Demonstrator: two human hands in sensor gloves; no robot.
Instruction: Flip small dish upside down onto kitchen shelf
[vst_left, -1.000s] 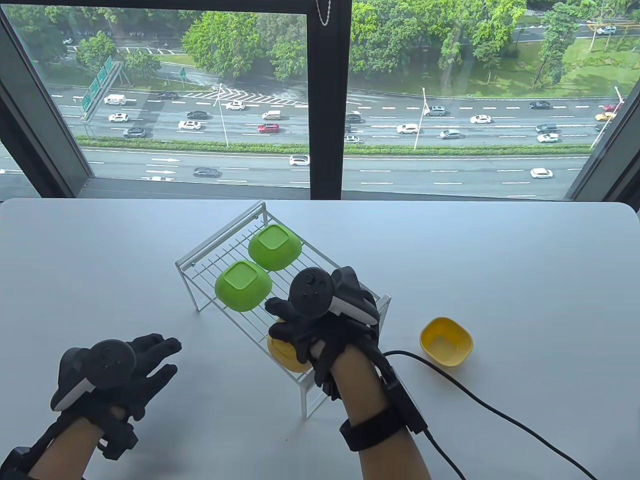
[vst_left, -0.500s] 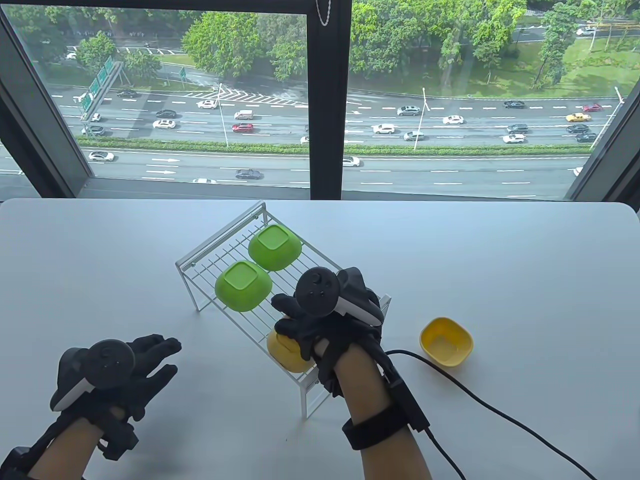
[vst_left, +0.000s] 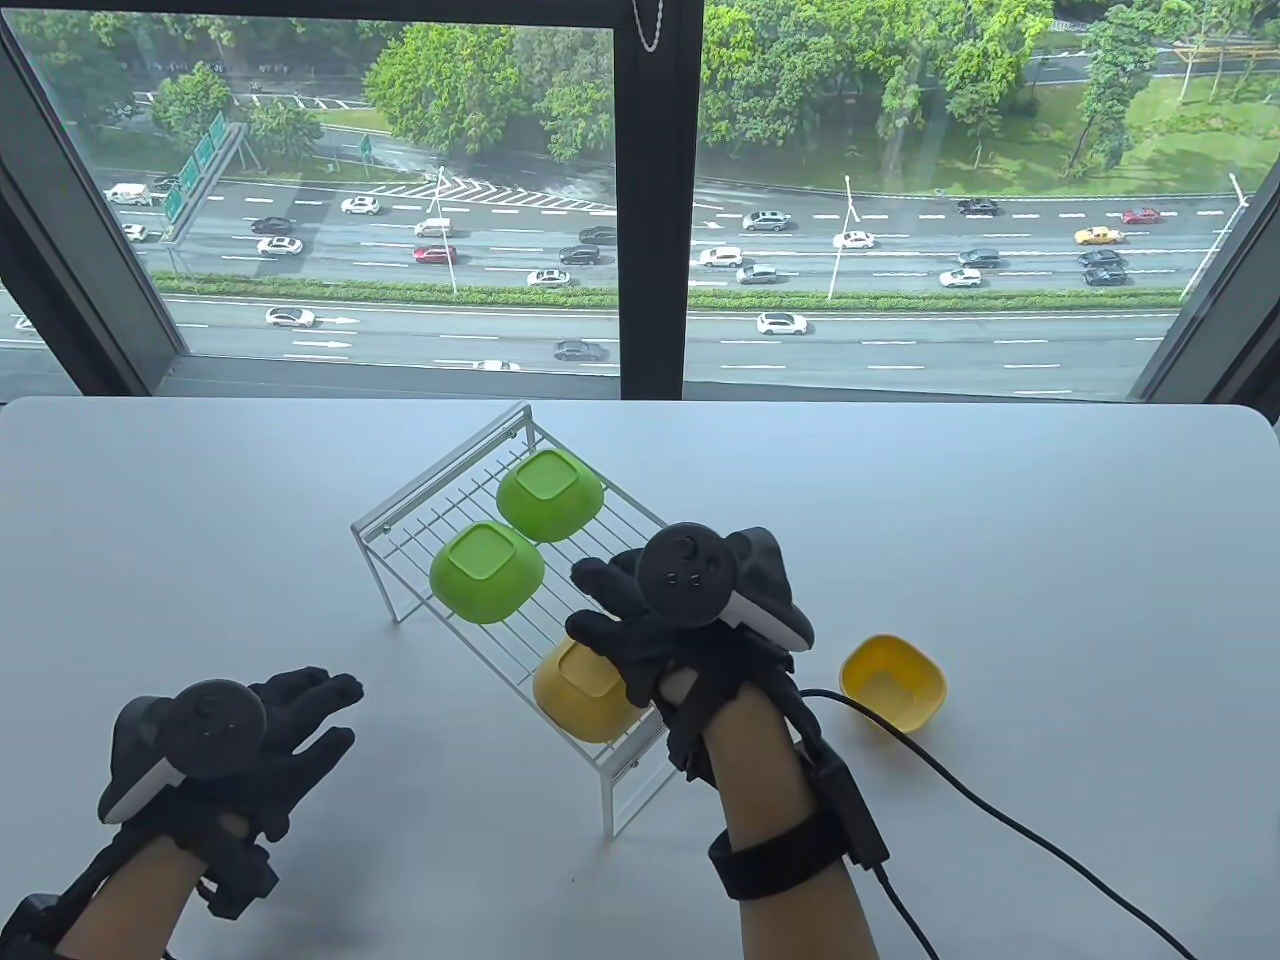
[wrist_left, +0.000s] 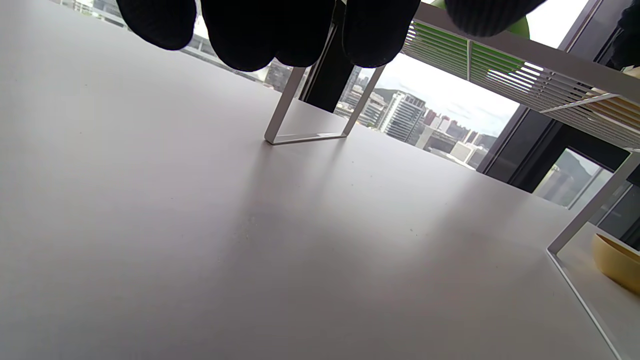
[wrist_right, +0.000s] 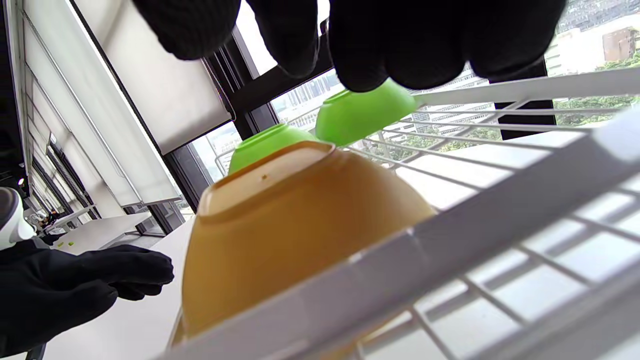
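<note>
A white wire kitchen shelf (vst_left: 420, 520) stands mid-table. Two green dishes (vst_left: 487, 570) (vst_left: 549, 494) lie upside down on it. A yellow dish (vst_left: 585, 690) lies upside down at the shelf's near end; it also shows in the right wrist view (wrist_right: 295, 225). A second yellow dish (vst_left: 893, 684) sits upright on the table to the right. My right hand (vst_left: 625, 625) is above the shelf just beyond the upturned yellow dish, fingers spread and apart from it. My left hand (vst_left: 300, 715) rests open on the table at the left, holding nothing.
A black cable (vst_left: 1000, 820) runs from my right wrist across the table toward the bottom right, close to the upright yellow dish. The shelf's legs (wrist_left: 305, 135) stand on the white table (vst_left: 1050, 520). A window lies behind the table's far edge.
My right hand has let go of the upturned yellow dish, which stays on the shelf's near end, and has lifted and moved right. My left hand has not moved.
</note>
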